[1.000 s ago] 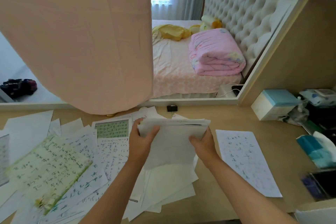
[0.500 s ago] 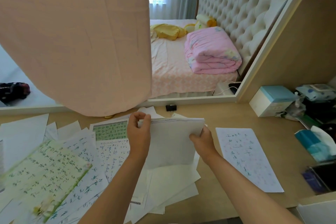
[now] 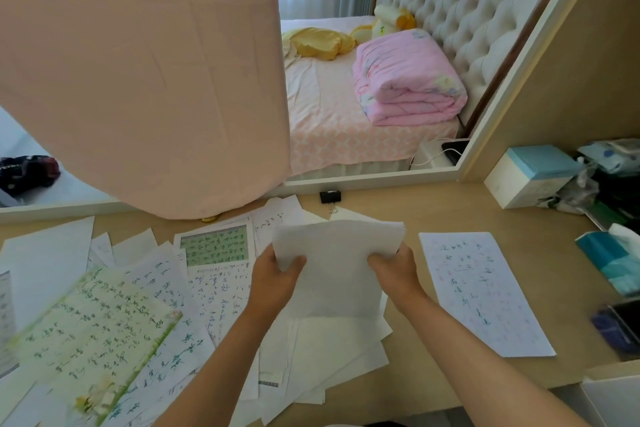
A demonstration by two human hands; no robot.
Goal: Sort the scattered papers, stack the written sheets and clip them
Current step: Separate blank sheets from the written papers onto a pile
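Observation:
Both hands hold a stack of white sheets (image 3: 337, 267) upright above the desk. My left hand (image 3: 277, 276) grips its left edge with the thumb on the face. My right hand (image 3: 394, 269) grips the right edge. The side facing me is blank. Written sheets (image 3: 156, 315) lie scattered over the left of the desk, one with a green border (image 3: 93, 333). A single written sheet (image 3: 479, 291) lies flat to the right. More white sheets (image 3: 332, 354) lie under my forearms. A black binder clip (image 3: 330, 198) sits by the mirror frame.
A peach cloth (image 3: 145, 73) hangs over the mirror above the desk (image 3: 415, 211). A white and blue box (image 3: 530, 175), a teal tissue pack (image 3: 609, 260) and dark clutter crowd the right side. The mirror shows a bed with a pink quilt.
My left hand slid from the stack's top corner down its left edge. The stack stays upright between both hands.

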